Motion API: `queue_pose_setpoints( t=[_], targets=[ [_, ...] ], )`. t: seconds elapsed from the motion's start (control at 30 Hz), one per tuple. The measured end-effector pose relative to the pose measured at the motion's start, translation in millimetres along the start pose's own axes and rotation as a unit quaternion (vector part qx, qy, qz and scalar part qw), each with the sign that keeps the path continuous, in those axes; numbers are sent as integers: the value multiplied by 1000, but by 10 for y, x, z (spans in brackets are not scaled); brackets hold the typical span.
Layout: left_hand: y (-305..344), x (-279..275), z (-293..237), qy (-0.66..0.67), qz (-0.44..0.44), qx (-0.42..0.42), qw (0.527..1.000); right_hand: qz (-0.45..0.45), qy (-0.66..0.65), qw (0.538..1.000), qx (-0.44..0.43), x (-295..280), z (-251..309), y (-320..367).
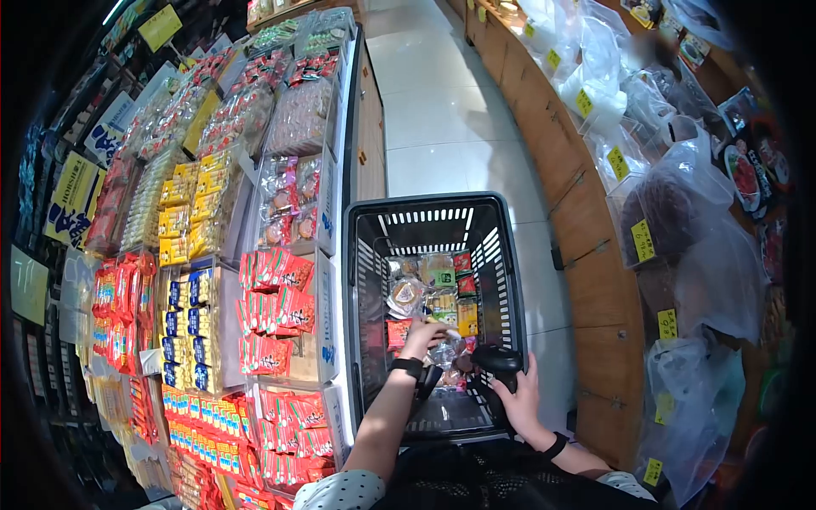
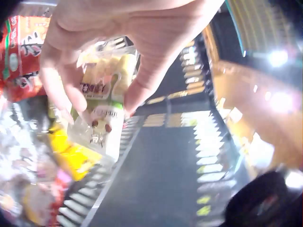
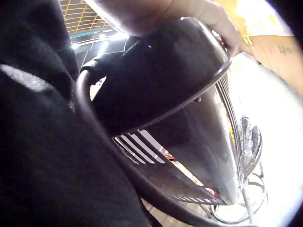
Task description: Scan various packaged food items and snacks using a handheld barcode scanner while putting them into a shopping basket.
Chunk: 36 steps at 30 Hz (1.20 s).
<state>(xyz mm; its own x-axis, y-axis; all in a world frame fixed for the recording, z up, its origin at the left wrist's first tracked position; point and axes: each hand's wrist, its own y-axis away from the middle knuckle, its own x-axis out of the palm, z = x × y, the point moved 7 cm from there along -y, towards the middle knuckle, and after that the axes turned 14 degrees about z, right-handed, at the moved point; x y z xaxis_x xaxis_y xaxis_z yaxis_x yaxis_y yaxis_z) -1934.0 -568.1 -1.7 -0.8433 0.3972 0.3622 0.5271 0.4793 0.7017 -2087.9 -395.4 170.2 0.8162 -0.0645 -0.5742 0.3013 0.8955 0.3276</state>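
In the left wrist view, my left hand [image 2: 118, 28] pinches a snack pack [image 2: 106, 113] between thumb and fingers. The pack is clear-wrapped, with pale pieces inside and a green and white label. In the head view this left hand [image 1: 422, 336] is down inside a black shopping basket [image 1: 432, 204]. My right hand [image 1: 522, 398] grips the basket's black handle [image 1: 497, 359] at the near right corner. From the right wrist, the handle [image 3: 165, 66] fills the middle, with fingers over its top. Below the left hand lie several packs, including a red packet [image 1: 398, 333] and a yellow packet [image 2: 73, 153].
On the left, a display shelf holds bins of red packets [image 1: 276, 310], yellow packets [image 1: 204, 208] and other wrapped snacks. Wooden cabinets [image 1: 586, 255] with plastic-covered goods [image 1: 680, 212] line the right. A tiled aisle floor [image 1: 450, 119] runs ahead between them.
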Motion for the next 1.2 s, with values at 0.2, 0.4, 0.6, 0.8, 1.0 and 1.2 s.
queue_pose_setpoints(
  t=[0.2,0.4,0.6,0.8,1.0,1.2],
  targets=[
    [1094,349,-963,76,202,253,943,-2,-192,979,-66,33,-149,43],
    [1956,354,-1193,45,221,372,900,-11,-357,932,-54,-168,286,391],
    [2407,92,-1108,-14,178,429,885,168,-351,907,-157,251,983,563],
    [2931,-296,-1115,-28,132,470,872,173,-254,939,-154,505,1312,616],
    [3228,-505,-986,-46,19,543,838,296,-374,868,-140,849,1707,837],
    [3308,-421,-823,-31,-37,587,808,340,-345,867,-120,1098,1909,777]
  ],
)
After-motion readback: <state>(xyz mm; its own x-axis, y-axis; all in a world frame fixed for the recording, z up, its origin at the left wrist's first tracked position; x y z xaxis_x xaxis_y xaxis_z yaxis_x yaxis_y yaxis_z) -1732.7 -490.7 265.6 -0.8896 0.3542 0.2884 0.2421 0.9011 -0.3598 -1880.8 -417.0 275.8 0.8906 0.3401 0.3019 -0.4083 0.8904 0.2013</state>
